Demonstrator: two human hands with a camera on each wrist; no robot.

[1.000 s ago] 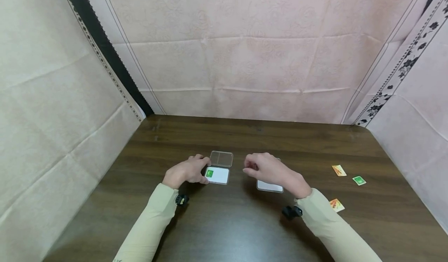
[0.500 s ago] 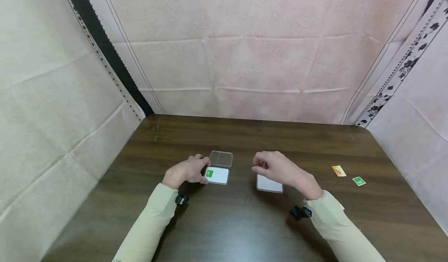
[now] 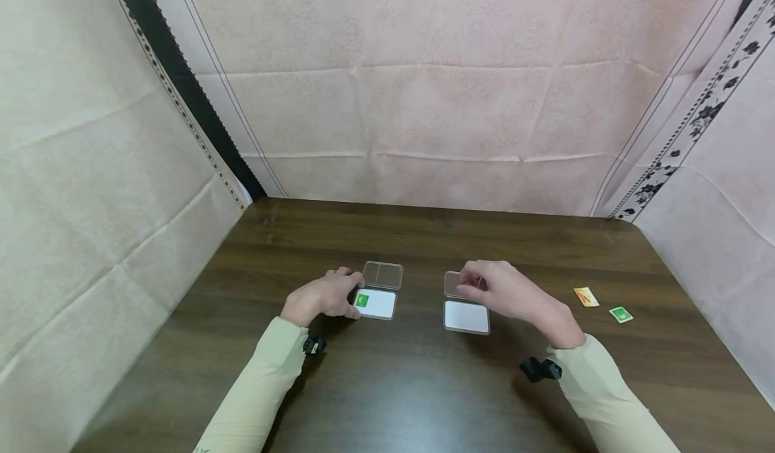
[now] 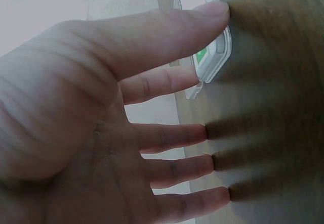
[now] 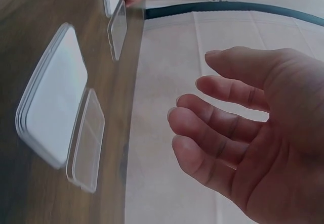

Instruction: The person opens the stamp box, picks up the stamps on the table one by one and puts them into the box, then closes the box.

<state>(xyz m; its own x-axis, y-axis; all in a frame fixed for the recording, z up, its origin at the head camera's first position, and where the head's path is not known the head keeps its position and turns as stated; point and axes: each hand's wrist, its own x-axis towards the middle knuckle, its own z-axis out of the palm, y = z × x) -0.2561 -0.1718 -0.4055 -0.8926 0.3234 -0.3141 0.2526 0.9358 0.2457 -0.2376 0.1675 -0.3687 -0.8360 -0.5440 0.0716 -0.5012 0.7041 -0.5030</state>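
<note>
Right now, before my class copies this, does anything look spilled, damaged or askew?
Nothing looks spilled or visibly damaged. The small orange card and small green card look slightly askew, lying at differing angles on the wooden table, apart from the left open case and right open case.

Left hand (image 3: 321,296) touching left white case (image 3: 383,305) at its 9 o'clock; green square (image 3: 362,300) on that side. Right hand (image 3: 508,293) at 2 o'clock from right white case (image 3: 466,317). Orange card (image 3: 586,296), green card (image 3: 621,314) on worktop (image 3: 387,386), right hand's 3 o'clock.
</note>
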